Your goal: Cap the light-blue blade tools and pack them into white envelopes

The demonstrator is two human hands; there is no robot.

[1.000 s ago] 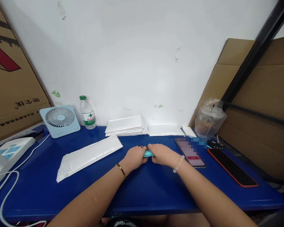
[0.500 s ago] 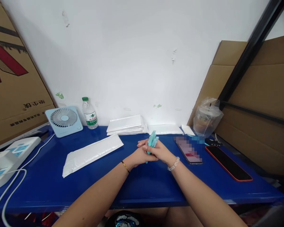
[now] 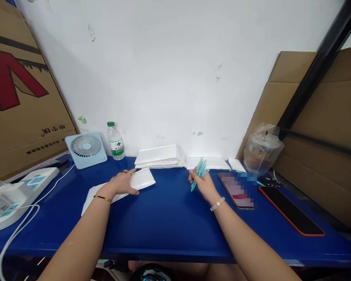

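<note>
My left hand (image 3: 122, 183) rests on a white padded envelope (image 3: 144, 177) that lies at a slant on the left part of the table. Its fingers are spread over the envelope, the thumb at the near edge. My right hand (image 3: 203, 182) is closed around a bundle of thin teal sticks (image 3: 201, 167), raised above the middle of the table. The sticks fan out a little at the top, and their lower ends poke out below the fingers; their exact kind is too small to tell.
Along the wall are a stack of white envelopes (image 3: 158, 156), a water bottle (image 3: 116, 144) and a light-blue fan (image 3: 86, 150). A power strip (image 3: 36, 183) with cables is at left. Two phones (image 3: 236, 191) and a bagged drink cup (image 3: 263, 150) are on the right of the blue table (image 3: 169, 222).
My hands, pressed together around the teal sticks before, are now apart. The left has moved left onto the envelope; the right keeps the sticks, which now fan out more. The view shifted slightly.
</note>
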